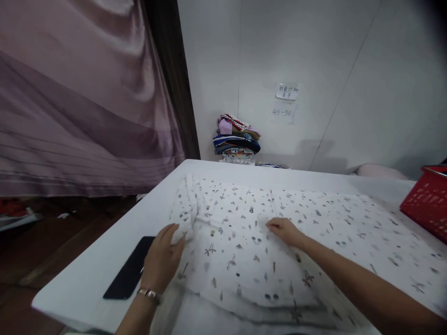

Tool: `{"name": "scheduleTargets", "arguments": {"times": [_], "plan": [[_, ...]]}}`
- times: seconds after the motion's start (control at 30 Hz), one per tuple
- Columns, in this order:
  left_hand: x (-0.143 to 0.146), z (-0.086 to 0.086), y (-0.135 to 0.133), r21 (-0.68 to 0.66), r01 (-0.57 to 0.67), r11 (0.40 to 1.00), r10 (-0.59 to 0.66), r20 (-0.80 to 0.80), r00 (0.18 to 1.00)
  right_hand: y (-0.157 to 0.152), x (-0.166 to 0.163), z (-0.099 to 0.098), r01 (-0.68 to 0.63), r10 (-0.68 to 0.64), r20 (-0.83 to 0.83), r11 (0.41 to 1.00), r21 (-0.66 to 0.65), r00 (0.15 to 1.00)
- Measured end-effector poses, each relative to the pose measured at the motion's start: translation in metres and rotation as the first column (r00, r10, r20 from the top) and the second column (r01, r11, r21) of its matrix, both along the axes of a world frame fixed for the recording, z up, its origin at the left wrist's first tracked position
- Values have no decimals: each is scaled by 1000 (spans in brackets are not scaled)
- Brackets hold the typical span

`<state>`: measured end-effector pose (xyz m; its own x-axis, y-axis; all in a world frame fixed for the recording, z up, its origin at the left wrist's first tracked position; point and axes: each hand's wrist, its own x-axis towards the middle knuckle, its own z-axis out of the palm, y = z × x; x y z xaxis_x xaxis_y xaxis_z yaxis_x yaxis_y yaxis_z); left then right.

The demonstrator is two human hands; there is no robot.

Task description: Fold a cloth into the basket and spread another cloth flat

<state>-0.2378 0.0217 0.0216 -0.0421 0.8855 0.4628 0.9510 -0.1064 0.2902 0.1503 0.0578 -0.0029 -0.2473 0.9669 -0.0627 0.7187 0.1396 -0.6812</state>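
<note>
The left hand (pixel 161 256) is curled around a bunched fold of a white printed garment (pixel 265 237), fingers closed on the cloth at the garment's left edge, with a thin metal bracelet (pixel 149 293) on its wrist. The right hand (pixel 284 230) lies on top of the garment near its middle, knuckles bent and fingertips pressing into the fabric; whether it pinches any cloth between them cannot be told, and its forearm stretches across the garment's lower right part.

The garment is white with small dark and brown motifs scattered over it. It is spread nearly flat across the white counter (pixel 104 251) and covers most of it, apart from a rumpled, gathered strip that runs back from the left hand. Its near edge hangs over the counter's front.

Just left of the garment, touching the left hand's thumb side, a dark phone (pixel 130 274) lies flat on the bare counter, screen up. Right of the garment, at the counter's far end, stands a red plastic basket (pixel 426 204), only partly in view. Beyond the garment, against the white wall (pixel 314 56), sits a stack of folded clothes (pixel 236 139) in pink, striped blue and other colours. Above and right of that stack, two small paper notes (pixel 287 91) with handwriting are stuck to the wall. Far left of the garment hangs a mauve curtain (pixel 77 102), reaching down toward a dark floor.
</note>
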Motion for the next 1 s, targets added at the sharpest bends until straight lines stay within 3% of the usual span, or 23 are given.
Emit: {"name": "scheduleTargets", "arguments": {"times": [0.07,0.17,0.37,0.5,0.7,1.0], "plan": [[14,4,22,-24,105,994,-105,5,994,36,17,-2,132,-133,76,991,19,988],[36,7,72,-85,237,968,-239,-10,971,82,32,-4,215,-232,201,971,102,952],[89,-4,209,-331,300,895,-362,-145,921,151,41,-13,157,-228,447,969,191,865],[124,-26,276,-407,306,861,-419,-227,879,182,48,-22,143,-204,503,977,158,840],[149,-48,311,-437,327,838,-471,-276,838,196,61,-28,130,-180,535,983,129,826],[143,-43,316,-411,397,820,-528,-280,802,199,61,-24,55,-135,544,986,160,828]]}}
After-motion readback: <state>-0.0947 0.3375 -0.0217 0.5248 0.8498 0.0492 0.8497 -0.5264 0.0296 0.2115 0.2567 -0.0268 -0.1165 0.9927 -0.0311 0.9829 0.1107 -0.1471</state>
